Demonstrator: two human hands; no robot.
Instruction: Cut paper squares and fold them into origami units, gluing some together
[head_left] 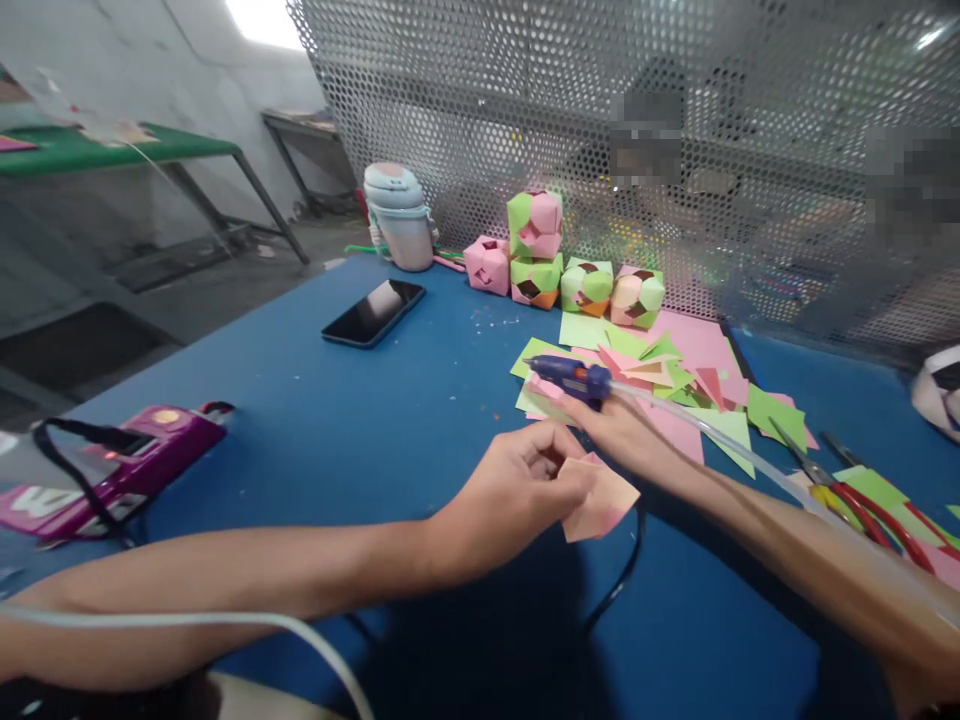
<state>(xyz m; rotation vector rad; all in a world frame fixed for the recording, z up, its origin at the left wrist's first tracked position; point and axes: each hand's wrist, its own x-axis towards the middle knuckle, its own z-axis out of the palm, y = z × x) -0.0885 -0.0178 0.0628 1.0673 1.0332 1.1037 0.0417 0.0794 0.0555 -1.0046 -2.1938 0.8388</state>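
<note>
My left hand (510, 490) pinches a folded square of pale pink paper (600, 500) between thumb and fingers, above the blue table. My right hand (622, 430) is closed round the handle of a dark blue hot glue gun (570, 374), its nozzle toward the left. A long clear glue stick (720, 435) runs out of the gun's back, over my right forearm. Part of the grip and the right fingers are hidden. Under the gun lie loose green and pink paper pieces (652, 350), some folded into triangles.
Several folded paper cubes (536, 280) stand by a perforated metal screen (450, 100), people behind it. A phone (375, 312), a pale blue bottle (397, 220) and a purple power strip (161, 445) are at left. Scissors (795, 450) and red-handled pliers (877, 510) lie right.
</note>
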